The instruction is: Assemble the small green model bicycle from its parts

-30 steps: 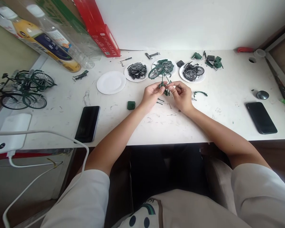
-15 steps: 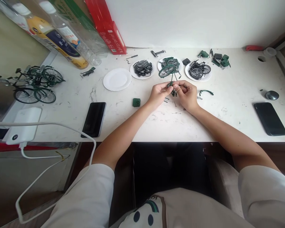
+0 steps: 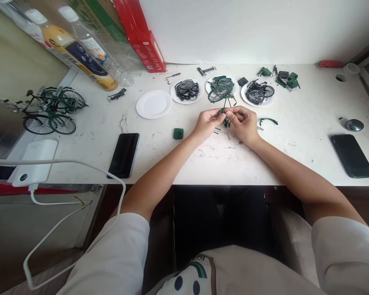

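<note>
A small green toy bicycle frame [image 3: 220, 95] with one spoked wheel stands between my two hands above the white desk [image 3: 203, 155]. My left hand [image 3: 206, 123] pinches its lower end from the left. My right hand [image 3: 245, 124] pinches the same part from the right, fingertips nearly touching the left ones. Small loose pins and a thin metal rod [image 3: 233, 146] lie on the desk just under and in front of my hands. A green curved mudguard piece [image 3: 267, 120] lies right of my right hand.
Paper plates stand behind my hands: one empty [image 3: 154, 104], others with wheels and dark parts [image 3: 187, 90] [image 3: 257, 94]. A green block [image 3: 178, 133], two black phones [image 3: 124, 154] [image 3: 352, 155], finished green bicycles [image 3: 47, 110] at left, bottles [image 3: 80, 57], a red box [image 3: 143, 39] and a white power bank [image 3: 33, 162] surround them.
The view has shifted slightly, so everything sits a little further right in frame. Both hands stay pinched on the bicycle frame, with only small finger movements.
</note>
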